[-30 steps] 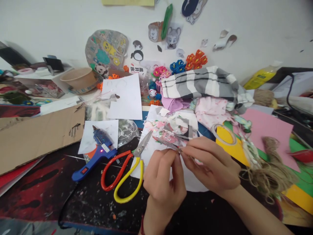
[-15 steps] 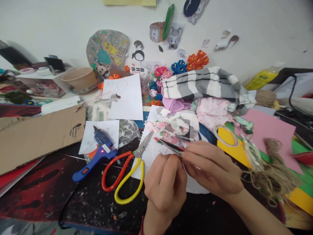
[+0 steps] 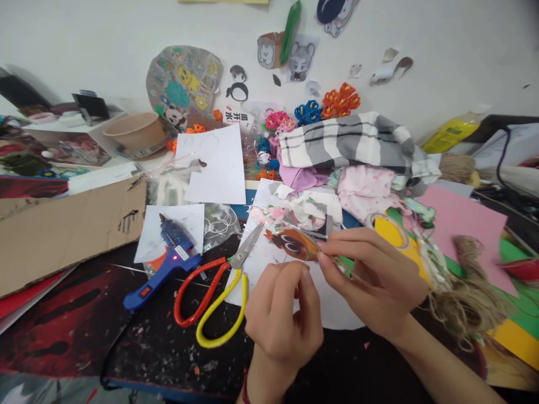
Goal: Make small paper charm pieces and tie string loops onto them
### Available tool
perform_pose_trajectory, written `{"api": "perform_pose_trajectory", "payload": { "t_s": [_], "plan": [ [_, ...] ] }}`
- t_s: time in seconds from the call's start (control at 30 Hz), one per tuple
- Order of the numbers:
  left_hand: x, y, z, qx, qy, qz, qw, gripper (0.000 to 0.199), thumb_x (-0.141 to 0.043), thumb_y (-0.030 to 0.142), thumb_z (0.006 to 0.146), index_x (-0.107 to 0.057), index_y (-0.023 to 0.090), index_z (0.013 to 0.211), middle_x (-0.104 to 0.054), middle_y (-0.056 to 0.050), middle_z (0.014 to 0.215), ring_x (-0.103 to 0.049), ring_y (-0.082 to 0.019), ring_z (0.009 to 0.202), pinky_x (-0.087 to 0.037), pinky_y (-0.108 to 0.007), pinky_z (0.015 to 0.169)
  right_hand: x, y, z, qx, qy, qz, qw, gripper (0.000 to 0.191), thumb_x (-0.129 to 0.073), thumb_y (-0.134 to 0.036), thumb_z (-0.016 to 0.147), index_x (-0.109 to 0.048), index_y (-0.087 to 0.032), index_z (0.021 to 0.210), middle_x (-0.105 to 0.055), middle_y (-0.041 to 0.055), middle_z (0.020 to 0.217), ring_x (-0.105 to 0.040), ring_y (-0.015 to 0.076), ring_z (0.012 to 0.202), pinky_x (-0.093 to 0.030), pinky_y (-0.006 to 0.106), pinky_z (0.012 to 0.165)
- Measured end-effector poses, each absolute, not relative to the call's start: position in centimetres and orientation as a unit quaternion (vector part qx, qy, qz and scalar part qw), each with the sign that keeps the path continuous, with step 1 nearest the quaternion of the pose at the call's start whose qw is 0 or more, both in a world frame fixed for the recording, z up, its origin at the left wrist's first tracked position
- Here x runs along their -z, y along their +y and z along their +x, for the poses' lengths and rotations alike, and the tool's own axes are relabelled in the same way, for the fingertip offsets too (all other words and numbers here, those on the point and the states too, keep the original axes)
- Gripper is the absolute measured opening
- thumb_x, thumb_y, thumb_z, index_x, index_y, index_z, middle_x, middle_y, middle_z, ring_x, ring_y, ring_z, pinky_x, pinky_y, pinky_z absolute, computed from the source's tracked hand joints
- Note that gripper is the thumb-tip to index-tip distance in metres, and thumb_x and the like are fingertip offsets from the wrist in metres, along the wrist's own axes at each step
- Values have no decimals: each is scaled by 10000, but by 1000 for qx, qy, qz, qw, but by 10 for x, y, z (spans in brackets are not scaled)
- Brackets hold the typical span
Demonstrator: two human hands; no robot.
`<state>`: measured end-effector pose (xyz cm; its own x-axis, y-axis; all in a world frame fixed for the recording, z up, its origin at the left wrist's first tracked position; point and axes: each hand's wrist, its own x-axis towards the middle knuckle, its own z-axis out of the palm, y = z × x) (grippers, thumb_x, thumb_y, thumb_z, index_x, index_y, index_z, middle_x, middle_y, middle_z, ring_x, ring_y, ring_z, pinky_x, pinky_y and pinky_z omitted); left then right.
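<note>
Between the thumb and fingers of my right hand (image 3: 374,280) is a brown cutout (image 3: 292,245) with a cartoon eye on it and a small red tip at its left end. My left hand (image 3: 282,314) is closed in a pinch just below the cutout, apart from it; whatever its fingertips hold is hidden. Beneath both hands lies white paper (image 3: 332,306). Scissors (image 3: 231,286) with one red and one yellow handle rest left of my left hand, blades pointing up and right.
A blue glue gun (image 3: 170,269) lies on white paper at the left, near a cardboard sheet (image 3: 71,233). Paper and plastic scraps (image 3: 290,210) are heaped beyond my hands. Twine (image 3: 471,297), a tape roll (image 3: 385,224) and coloured sheets fill the right. Folded cloth (image 3: 349,143) sits behind.
My right hand has turned the cutout from nearly edge-on so its brown printed face shows. The hands have moved slightly apart, the right one shifting to the right.
</note>
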<state>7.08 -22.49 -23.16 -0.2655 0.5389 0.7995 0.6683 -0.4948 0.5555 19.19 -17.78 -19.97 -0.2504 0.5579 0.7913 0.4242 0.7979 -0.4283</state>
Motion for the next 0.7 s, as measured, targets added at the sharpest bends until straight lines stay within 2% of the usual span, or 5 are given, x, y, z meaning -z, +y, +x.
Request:
{"api": "perform_pose_trajectory", "payload": {
  "t_s": [0.17,0.53,0.7],
  "plan": [
    [233,-223,71,621,-494,-606,59,162,-612,1,823,-629,95,954,-642,-52,744,-571,-118,671,-492,-226,616,200,-176,192,-73,-793,-310,519,156,-688,-67,800,-661,-192,888,-687,27,833,-648,138,722,-558,259,627],
    [232,-222,72,613,-498,-612,51,164,-595,-2,834,-621,102,958,-610,-39,698,-507,-108,604,-441,-234,555,201,-177,189,-63,-798,-292,524,156,-702,-41,782,-665,-158,879,-681,32,825,-651,128,761,-559,227,684],
    [233,-224,71,616,-499,-608,51,167,-597,6,836,-624,111,962,-620,-42,716,-532,-115,628,-454,-239,574,201,-178,190,-61,-796,-293,527,168,-702,-33,781,-668,-154,894,-685,36,838,-650,125,764,-559,224,689]
  ]
}}
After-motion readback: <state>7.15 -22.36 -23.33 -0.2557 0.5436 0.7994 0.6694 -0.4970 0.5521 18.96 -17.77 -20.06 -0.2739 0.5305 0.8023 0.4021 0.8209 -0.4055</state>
